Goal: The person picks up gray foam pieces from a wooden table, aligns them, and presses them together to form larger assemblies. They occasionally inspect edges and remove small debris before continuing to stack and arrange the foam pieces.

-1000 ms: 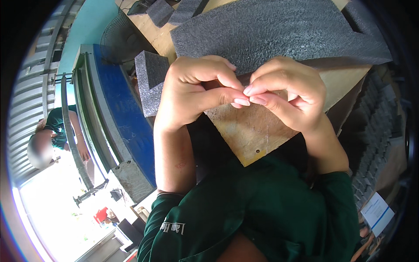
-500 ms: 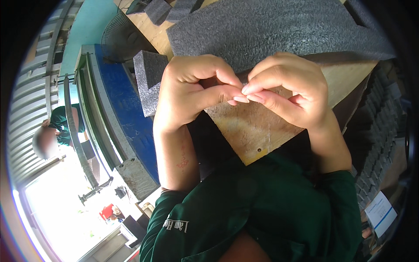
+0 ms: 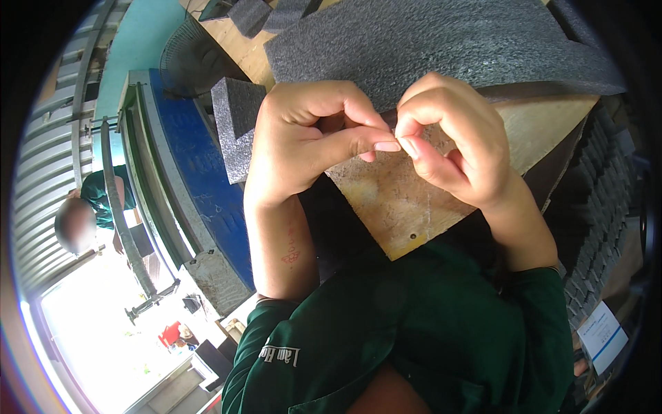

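Left hand and right hand, fingertips pinched together, meeting above the wooden board. Large grey foam sheet lies flat just beyond.

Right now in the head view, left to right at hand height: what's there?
Co-worker → blue machine frame → foam block → left hand → right hand → foam stack

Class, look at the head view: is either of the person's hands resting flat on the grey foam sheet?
No: the left hand and right hand are curled, fingertips meeting, above the wooden board, nearer than the grey foam sheet.
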The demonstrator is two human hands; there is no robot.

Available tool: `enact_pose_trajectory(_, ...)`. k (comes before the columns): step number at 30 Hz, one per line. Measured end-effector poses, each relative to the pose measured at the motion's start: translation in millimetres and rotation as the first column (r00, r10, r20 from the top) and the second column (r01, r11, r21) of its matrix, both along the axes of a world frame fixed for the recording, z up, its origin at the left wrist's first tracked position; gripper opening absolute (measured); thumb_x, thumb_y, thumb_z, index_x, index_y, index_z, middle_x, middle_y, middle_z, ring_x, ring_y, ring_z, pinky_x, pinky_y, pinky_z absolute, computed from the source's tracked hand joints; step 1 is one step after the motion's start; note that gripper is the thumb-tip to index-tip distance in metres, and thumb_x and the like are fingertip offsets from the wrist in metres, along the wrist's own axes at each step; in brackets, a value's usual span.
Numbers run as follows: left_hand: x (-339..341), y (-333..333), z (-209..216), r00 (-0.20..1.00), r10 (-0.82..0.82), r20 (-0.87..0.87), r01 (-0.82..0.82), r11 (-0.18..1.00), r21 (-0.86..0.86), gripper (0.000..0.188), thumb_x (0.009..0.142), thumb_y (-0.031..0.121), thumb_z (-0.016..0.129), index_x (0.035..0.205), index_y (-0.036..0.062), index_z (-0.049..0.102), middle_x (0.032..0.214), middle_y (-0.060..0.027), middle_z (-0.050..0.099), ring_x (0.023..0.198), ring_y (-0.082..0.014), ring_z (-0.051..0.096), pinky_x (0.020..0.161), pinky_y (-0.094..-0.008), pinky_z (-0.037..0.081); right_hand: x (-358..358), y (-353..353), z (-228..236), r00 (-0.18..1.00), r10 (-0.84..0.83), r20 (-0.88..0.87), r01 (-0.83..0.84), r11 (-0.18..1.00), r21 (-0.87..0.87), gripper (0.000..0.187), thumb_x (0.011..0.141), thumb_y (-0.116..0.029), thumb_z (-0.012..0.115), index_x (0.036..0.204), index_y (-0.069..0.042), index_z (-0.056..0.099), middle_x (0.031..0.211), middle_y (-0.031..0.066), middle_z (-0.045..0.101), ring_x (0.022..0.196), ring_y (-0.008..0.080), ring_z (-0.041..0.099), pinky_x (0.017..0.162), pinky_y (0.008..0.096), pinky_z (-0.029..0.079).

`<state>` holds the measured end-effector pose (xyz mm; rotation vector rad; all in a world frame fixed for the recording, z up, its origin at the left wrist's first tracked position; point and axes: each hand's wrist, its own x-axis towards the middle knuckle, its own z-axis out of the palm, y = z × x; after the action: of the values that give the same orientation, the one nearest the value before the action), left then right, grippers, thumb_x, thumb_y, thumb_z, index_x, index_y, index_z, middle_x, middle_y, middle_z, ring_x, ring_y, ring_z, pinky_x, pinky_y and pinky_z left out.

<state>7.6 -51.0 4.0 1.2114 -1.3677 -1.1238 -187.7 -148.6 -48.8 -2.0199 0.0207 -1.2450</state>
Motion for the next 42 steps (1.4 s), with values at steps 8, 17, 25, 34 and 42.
enact_pose_trajectory(8, 1.4, -1.6, -0.4, 1.0, -0.022, -0.006, 0.022, 1.0, -0.019, 0.003, 0.089, -0.006, 0.078, 0.088, -0.0062, 0.075, 0.084, -0.014, 0.079, 0.073, -0.0135, 0.074, 0.066, -0.0245, 0.058, 0.6, -0.7, 1.4, 0.999, 0.035, 0.038, -0.037, 0.997, 0.074, 0.013, 0.085, 0.003, 0.072, 0.095, -0.003, 0.065, 0.084, 0.0082, 0.065, 0.068, 0.0215, 0.063, 0.061, 0.0334, 0.047)
enact_pose_trajectory(17, 0.9, -3.1, -1.6, 0.998, -0.063, -0.017, 0.061, 0.993, -0.096, 0.004, 0.088, -0.008, 0.078, 0.091, -0.0073, 0.075, 0.086, -0.0141, 0.077, 0.077, -0.0159, 0.075, 0.07, -0.0258, 0.061, -5.8, -6.7, 0.8, 0.998, 0.062, -0.001, -0.061, 0.997, 0.038, 0.01, 0.093, 0.002, 0.061, 0.101, 0.003, 0.068, 0.087, 0.014, 0.067, 0.075, 0.0214, 0.064, 0.067, 0.0318, 0.051)
enact_pose_trajectory(25, -4.5, -0.4, -10.1, 0.985, -0.004, -0.173, -0.024, 0.987, -0.158, 0.022, 0.082, -0.015, 0.081, 0.097, -0.0054, 0.068, 0.09, -0.0105, 0.072, 0.079, -0.0162, 0.075, 0.071, -0.0275, 0.062, -5.5, -6.1, 2.0, 1.0, 0.024, -0.003, -0.024, 0.999, -0.031, 0.011, 0.086, 0.002, 0.068, 0.096, -0.002, 0.067, 0.083, 0.0085, 0.067, 0.069, 0.0239, 0.063, 0.062, 0.035, 0.047)
enact_pose_trajectory(34, -3.4, -2.2, -15.6, 0.986, -0.03, -0.162, -0.012, 0.967, -0.253, 0.028, 0.082, -0.006, 0.084, 0.089, 0.0002, 0.058, 0.074, -0.0128, 0.066, 0.065, -0.0214, 0.069, 0.06, -0.0305, 0.053, 0.8, -4.6, -0.7, 0.998, -0.07, -0.009, 0.068, 0.991, -0.118, 0.013, 0.084, 0.001, 0.071, 0.096, 0.001, 0.067, 0.081, 0.0129, 0.068, 0.069, 0.0255, 0.064, 0.062, 0.035, 0.048)
enact_pose_trajectory(42, 4.5, -3.8, -15.0, 0.965, -0.158, -0.211, 0.107, 0.967, -0.232, 0.014, 0.088, -0.021, 0.069, 0.091, -0.0076, 0.066, 0.093, -0.0105, 0.067, 0.082, -0.0185, 0.075, 0.075, -0.0299, 0.063, -3.0, -9.2, 0.2, 0.998, -0.067, 0.022, 0.07, 0.983, -0.168, 0.016, 0.075, 0.004, 0.075, 0.088, -0.002, 0.067, 0.079, 0.0111, 0.065, 0.064, 0.0278, 0.062, 0.056, 0.0377, 0.045)
